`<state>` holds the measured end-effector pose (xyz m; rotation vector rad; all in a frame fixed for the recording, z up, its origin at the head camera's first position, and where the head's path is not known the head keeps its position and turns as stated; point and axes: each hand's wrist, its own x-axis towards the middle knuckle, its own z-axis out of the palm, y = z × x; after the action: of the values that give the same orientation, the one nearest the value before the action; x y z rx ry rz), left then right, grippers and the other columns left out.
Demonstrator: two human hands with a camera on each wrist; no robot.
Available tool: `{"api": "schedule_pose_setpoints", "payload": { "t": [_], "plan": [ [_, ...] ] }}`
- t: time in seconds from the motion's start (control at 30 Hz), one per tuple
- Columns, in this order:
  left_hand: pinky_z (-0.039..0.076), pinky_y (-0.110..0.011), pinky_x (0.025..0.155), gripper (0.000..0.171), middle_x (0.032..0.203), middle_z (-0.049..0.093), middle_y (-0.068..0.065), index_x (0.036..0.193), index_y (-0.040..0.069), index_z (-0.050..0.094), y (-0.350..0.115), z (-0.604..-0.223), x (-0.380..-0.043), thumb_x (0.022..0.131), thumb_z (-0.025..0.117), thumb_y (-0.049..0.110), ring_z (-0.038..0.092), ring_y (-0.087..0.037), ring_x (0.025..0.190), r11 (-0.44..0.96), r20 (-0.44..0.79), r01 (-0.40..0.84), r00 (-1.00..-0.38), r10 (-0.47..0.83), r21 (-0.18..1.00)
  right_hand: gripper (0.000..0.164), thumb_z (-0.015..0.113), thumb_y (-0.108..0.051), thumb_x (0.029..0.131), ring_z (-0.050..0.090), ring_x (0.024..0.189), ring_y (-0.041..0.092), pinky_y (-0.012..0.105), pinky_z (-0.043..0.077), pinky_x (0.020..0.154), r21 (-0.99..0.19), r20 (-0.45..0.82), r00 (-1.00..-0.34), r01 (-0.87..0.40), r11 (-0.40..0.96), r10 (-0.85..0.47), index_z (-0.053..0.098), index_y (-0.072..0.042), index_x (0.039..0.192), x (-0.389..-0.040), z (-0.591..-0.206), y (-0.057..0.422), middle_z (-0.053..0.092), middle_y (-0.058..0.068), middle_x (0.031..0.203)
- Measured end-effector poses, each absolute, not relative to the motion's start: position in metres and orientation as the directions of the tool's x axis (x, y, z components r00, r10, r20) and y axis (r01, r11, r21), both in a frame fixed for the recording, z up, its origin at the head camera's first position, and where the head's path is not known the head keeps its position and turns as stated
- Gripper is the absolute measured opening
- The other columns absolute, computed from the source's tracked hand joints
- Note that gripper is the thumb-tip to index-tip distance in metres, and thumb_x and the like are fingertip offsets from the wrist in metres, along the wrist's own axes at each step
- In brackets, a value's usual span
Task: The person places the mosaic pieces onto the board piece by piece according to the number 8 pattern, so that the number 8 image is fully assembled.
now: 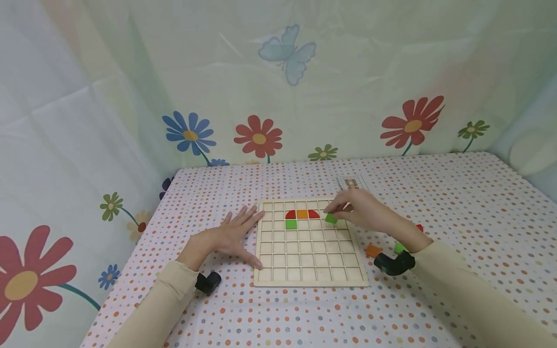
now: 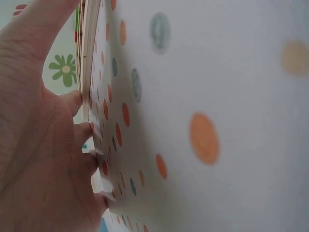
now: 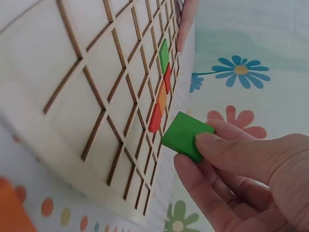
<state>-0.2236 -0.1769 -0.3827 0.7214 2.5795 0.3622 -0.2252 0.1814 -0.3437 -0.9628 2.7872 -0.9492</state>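
Note:
A wooden grid board (image 1: 304, 261) lies flat on the table. Near its upper edge sit two red rounded tiles (image 1: 290, 214), with an orange square tile (image 1: 302, 214) between them, and a green square tile (image 1: 291, 224) below the left red one. My right hand (image 1: 363, 210) pinches another green square tile (image 3: 186, 135) between thumb and fingers, above the board's upper right part. With fingers spread, my left hand (image 1: 235, 237) rests at the board's left edge, the thumb touching its lower left side. In the left wrist view its fingertips meet the board's rim (image 2: 87, 58).
Right of the board lie an orange piece (image 1: 373, 250), a green piece (image 1: 400, 248) and a red piece (image 1: 419, 227), partly hidden by my arm. Behind the board is a sheet with a small coloured grid pattern (image 1: 351, 183). A dotted cloth (image 1: 278, 319) covers the table.

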Motion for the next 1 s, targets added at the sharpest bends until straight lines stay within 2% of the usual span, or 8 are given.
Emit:
{"api": "schedule_pose_setpoints", "payload": {
  "t": [0.17,0.53,0.87,1.0],
  "plan": [
    [-0.005,-0.060,0.128,0.132,0.176,-0.009,-0.008,0.171,0.018,0.005,-0.178,-0.381,-0.221,0.077,0.088,0.060,-0.012,-0.032,0.161,0.829,-0.335,0.432,-0.769,0.544,0.355,0.014,0.076,0.008,0.091,0.072,0.091,0.024,0.037,0.064,0.079,-0.598,0.173,-0.785,-0.564,0.570,-0.594,0.080,0.002,0.103,-0.235,-0.353,0.168,0.077,0.009,0.101],
    [-0.004,-0.060,0.128,0.132,0.176,-0.011,-0.008,0.171,0.019,0.004,-0.177,-0.380,-0.222,0.077,0.087,0.062,-0.013,-0.031,0.161,0.819,-0.330,0.447,-0.760,0.560,0.361,0.013,0.077,0.006,0.091,0.072,0.094,0.025,0.039,0.063,0.082,-0.628,0.111,-0.801,-0.516,0.583,-0.589,0.083,-0.003,0.098,-0.246,-0.367,0.153,0.078,0.007,0.101],
    [-0.003,-0.059,0.128,0.133,0.176,-0.011,-0.006,0.171,0.021,0.003,-0.177,-0.381,-0.224,0.076,0.087,0.063,-0.012,-0.029,0.161,0.828,-0.325,0.442,-0.771,0.547,0.345,0.012,0.077,0.009,0.089,0.073,0.087,0.021,0.040,0.064,0.082,-0.652,0.105,-0.780,-0.522,0.550,-0.616,0.081,0.002,0.099,-0.249,-0.367,0.154,0.078,0.010,0.098],
    [-0.003,-0.060,0.128,0.133,0.176,-0.011,-0.007,0.171,0.020,0.003,-0.177,-0.382,-0.224,0.076,0.087,0.063,-0.013,-0.030,0.161,0.829,-0.325,0.441,-0.772,0.546,0.345,0.011,0.077,0.009,0.089,0.073,0.086,0.022,0.039,0.064,0.080,-0.620,0.116,-0.775,-0.545,0.564,-0.621,0.081,0.002,0.097,-0.247,-0.365,0.150,0.078,0.010,0.096]
  ]
}}
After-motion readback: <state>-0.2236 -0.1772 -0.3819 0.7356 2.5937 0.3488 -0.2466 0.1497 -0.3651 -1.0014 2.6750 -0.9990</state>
